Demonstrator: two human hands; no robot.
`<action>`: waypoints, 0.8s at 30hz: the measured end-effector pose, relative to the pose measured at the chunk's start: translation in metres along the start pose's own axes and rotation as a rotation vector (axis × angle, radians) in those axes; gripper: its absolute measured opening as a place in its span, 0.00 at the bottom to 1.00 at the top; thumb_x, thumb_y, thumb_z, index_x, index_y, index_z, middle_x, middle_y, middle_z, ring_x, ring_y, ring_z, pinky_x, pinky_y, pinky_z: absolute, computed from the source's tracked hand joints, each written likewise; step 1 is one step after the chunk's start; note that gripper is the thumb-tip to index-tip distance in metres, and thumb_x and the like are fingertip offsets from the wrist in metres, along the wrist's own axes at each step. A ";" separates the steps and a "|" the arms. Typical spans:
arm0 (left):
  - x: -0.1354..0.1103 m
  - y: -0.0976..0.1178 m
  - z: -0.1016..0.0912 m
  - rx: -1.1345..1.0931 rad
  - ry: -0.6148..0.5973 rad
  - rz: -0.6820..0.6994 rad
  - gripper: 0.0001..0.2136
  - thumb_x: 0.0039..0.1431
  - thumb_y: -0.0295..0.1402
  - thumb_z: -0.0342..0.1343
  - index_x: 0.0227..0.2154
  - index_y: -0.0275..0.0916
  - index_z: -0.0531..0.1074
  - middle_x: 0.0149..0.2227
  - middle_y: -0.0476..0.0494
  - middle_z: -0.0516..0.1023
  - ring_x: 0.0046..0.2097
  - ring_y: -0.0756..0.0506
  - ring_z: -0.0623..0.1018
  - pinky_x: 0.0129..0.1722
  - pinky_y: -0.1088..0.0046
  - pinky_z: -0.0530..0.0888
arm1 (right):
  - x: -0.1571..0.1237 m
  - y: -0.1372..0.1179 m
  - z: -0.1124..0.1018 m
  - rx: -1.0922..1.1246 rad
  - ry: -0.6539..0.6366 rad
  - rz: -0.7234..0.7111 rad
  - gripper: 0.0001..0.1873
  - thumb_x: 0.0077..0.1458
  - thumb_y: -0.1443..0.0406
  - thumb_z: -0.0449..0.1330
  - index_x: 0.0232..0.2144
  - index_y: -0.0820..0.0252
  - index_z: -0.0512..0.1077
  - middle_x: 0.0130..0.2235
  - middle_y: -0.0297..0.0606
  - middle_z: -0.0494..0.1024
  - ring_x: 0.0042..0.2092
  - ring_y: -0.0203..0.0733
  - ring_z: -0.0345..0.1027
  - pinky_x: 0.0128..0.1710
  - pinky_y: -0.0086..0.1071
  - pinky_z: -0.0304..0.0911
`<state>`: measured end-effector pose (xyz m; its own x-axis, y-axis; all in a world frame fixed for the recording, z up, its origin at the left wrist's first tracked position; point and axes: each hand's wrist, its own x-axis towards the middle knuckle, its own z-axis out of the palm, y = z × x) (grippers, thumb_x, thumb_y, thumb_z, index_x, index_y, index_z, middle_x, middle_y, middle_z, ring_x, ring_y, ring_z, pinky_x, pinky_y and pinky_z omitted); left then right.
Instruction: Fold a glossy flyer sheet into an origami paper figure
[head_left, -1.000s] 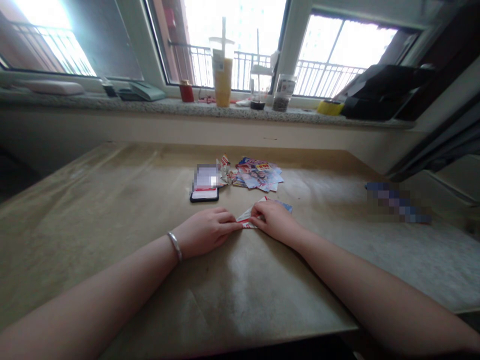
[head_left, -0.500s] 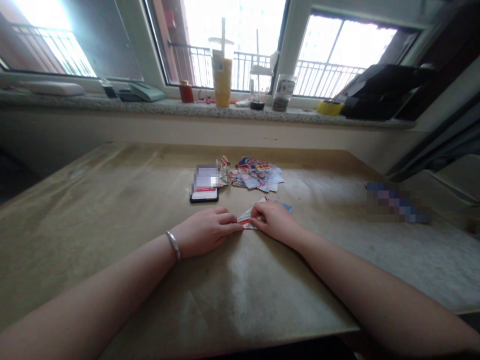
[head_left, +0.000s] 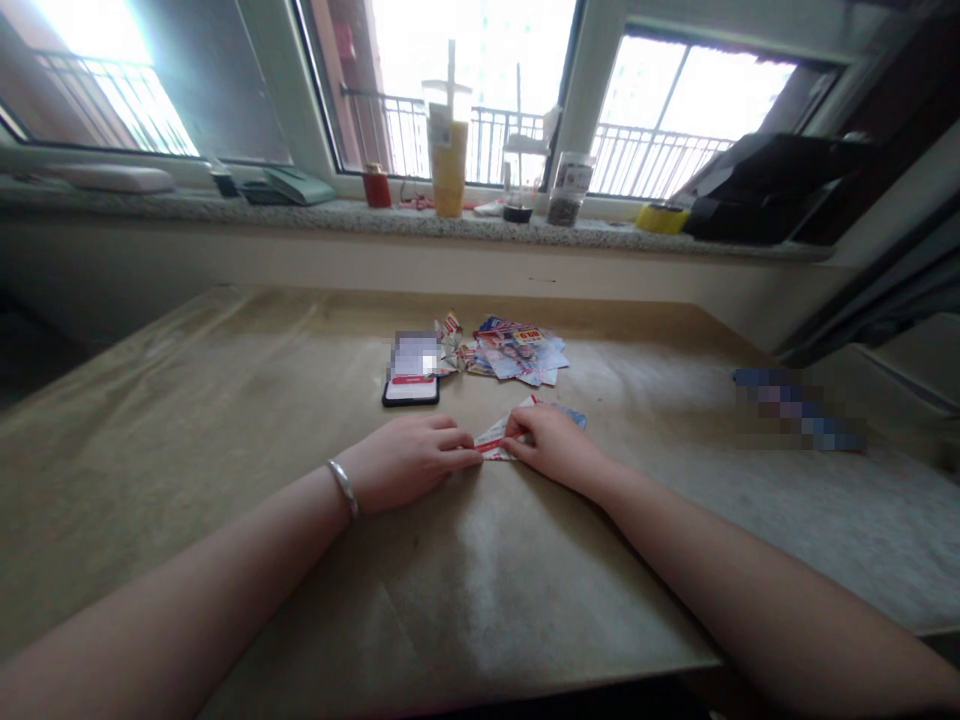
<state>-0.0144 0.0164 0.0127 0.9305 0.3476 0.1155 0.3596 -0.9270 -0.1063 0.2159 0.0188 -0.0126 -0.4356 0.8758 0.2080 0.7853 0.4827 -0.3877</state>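
A small folded piece of printed paper (head_left: pixel 496 440), white with red and blue, lies flat on the tan table (head_left: pixel 225 420). My left hand (head_left: pixel 405 460), with a silver bracelet on the wrist, has its fingers curled and its fingertips pressed on the paper's left corner. My right hand (head_left: pixel 551 445) covers the paper's right part, fingers bent and pinching it down. Most of the paper is hidden under the right hand.
Behind the hands lie a phone (head_left: pixel 411 385), a pile of colourful printed papers (head_left: pixel 517 352) and some folded pieces (head_left: pixel 450 328). A blurred dark object (head_left: pixel 795 410) rests at the right. The windowsill (head_left: pixel 225 210) holds a tall drink cup (head_left: pixel 448 150), a jar (head_left: pixel 568 188) and other items.
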 end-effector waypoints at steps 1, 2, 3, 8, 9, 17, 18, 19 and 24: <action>0.000 0.000 0.000 -0.001 -0.002 0.000 0.16 0.62 0.24 0.45 0.50 0.41 0.67 0.44 0.43 0.74 0.44 0.46 0.71 0.44 0.68 0.71 | 0.000 0.000 0.000 0.000 0.000 -0.001 0.05 0.51 0.64 0.60 0.26 0.60 0.71 0.29 0.36 0.76 0.31 0.37 0.64 0.31 0.28 0.53; -0.001 -0.001 0.000 -0.001 -0.002 -0.001 0.15 0.61 0.24 0.46 0.49 0.41 0.68 0.44 0.43 0.74 0.44 0.45 0.71 0.44 0.68 0.71 | 0.000 0.000 0.000 0.001 -0.001 -0.002 0.05 0.51 0.64 0.60 0.26 0.60 0.70 0.28 0.36 0.75 0.31 0.37 0.64 0.31 0.28 0.53; -0.001 -0.001 -0.001 -0.002 -0.003 -0.001 0.15 0.61 0.24 0.46 0.49 0.41 0.68 0.44 0.43 0.74 0.45 0.45 0.71 0.45 0.68 0.71 | 0.000 0.000 0.000 0.000 -0.003 -0.001 0.05 0.51 0.64 0.60 0.26 0.60 0.70 0.28 0.36 0.75 0.31 0.37 0.64 0.31 0.28 0.53; -0.001 0.000 -0.004 -0.014 0.008 0.003 0.15 0.59 0.22 0.47 0.47 0.40 0.69 0.44 0.43 0.75 0.45 0.45 0.72 0.44 0.68 0.71 | 0.000 0.000 -0.001 -0.011 -0.005 -0.002 0.05 0.51 0.64 0.60 0.26 0.60 0.70 0.29 0.36 0.75 0.32 0.38 0.64 0.32 0.29 0.54; -0.001 0.000 -0.005 -0.020 0.010 0.006 0.14 0.59 0.22 0.47 0.46 0.39 0.70 0.44 0.44 0.76 0.44 0.45 0.72 0.43 0.69 0.71 | 0.000 0.000 -0.002 -0.013 -0.006 -0.002 0.05 0.51 0.64 0.60 0.27 0.60 0.70 0.29 0.36 0.75 0.32 0.38 0.64 0.33 0.29 0.54; -0.004 -0.003 -0.002 -0.099 0.057 -0.022 0.13 0.62 0.25 0.45 0.46 0.41 0.70 0.44 0.45 0.76 0.43 0.47 0.72 0.43 0.70 0.72 | -0.001 0.000 -0.002 -0.013 -0.014 0.006 0.05 0.52 0.64 0.59 0.27 0.60 0.71 0.30 0.37 0.76 0.33 0.39 0.65 0.34 0.30 0.54; -0.004 -0.003 -0.001 -0.098 0.060 -0.019 0.14 0.62 0.26 0.45 0.47 0.41 0.70 0.44 0.45 0.76 0.43 0.47 0.72 0.43 0.70 0.72 | -0.001 0.000 -0.002 -0.009 -0.013 0.006 0.05 0.52 0.65 0.59 0.27 0.60 0.71 0.30 0.37 0.76 0.33 0.39 0.65 0.34 0.29 0.54; -0.004 -0.003 -0.001 -0.095 0.064 -0.017 0.14 0.62 0.26 0.45 0.48 0.41 0.70 0.43 0.45 0.76 0.43 0.47 0.72 0.43 0.70 0.72 | -0.001 0.000 -0.002 -0.004 -0.013 0.008 0.05 0.52 0.65 0.59 0.27 0.60 0.71 0.30 0.37 0.76 0.33 0.39 0.65 0.34 0.29 0.55; -0.004 -0.001 -0.003 -0.089 0.074 -0.021 0.15 0.61 0.26 0.46 0.48 0.42 0.70 0.42 0.44 0.76 0.42 0.47 0.73 0.42 0.71 0.72 | -0.001 0.000 -0.002 0.019 -0.017 0.022 0.04 0.52 0.65 0.59 0.27 0.60 0.70 0.30 0.38 0.75 0.33 0.38 0.65 0.33 0.29 0.55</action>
<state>-0.0182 0.0152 0.0155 0.9140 0.3584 0.1901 0.3678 -0.9298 -0.0153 0.2169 0.0184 -0.0112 -0.4263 0.8857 0.1839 0.7860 0.4634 -0.4093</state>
